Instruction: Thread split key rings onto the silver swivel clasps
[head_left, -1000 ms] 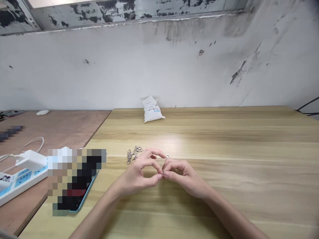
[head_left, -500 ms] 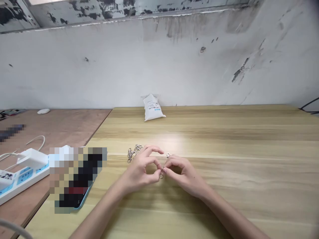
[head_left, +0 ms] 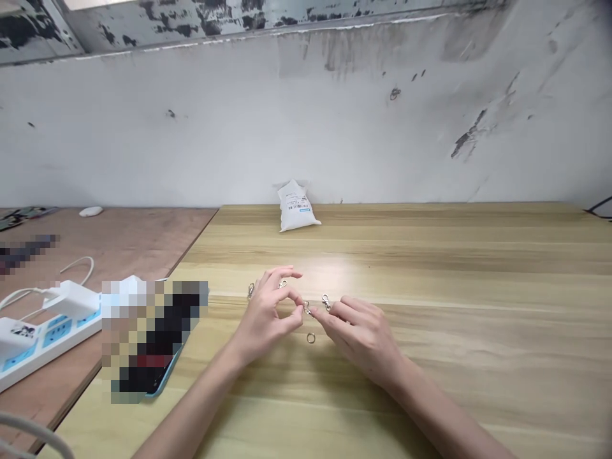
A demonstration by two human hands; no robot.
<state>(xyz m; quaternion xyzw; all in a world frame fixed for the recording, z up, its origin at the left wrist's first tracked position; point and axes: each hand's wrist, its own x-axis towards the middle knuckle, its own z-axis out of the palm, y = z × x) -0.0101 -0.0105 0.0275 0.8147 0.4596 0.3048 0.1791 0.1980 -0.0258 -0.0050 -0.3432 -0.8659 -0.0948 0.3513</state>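
Between the thumb and index finger of my left hand (head_left: pixel 268 315) is a small shiny metal ring (head_left: pixel 306 305), partly hidden by the fingertips. My right hand (head_left: pixel 361 325) meets it from the other side, a fingertip pressed against the metal and its other fingers curled. Just below the fingertips a loose metal ring (head_left: pixel 311 338) lies on the table. A silver swivel clasp (head_left: pixel 326 301) rests beside my right knuckles. Behind my left hand, parts of other metal clasps (head_left: pixel 251 291) show; the hand covers most of them.
A white packet (head_left: pixel 297 207) with a label stands by the wall on the wooden table (head_left: pixel 454 287). To the left lie a blurred phone (head_left: pixel 162 344) and a white power strip (head_left: pixel 57 331) with plugs and cables. A white oval object (head_left: pixel 90 211) sits farther back.
Both hands have shifted slightly up and apart from the loose ring, which now shows fully. The right hand has turned, its fingers more curled, uncovering the swivel clasp. The left hand covers more clasps.
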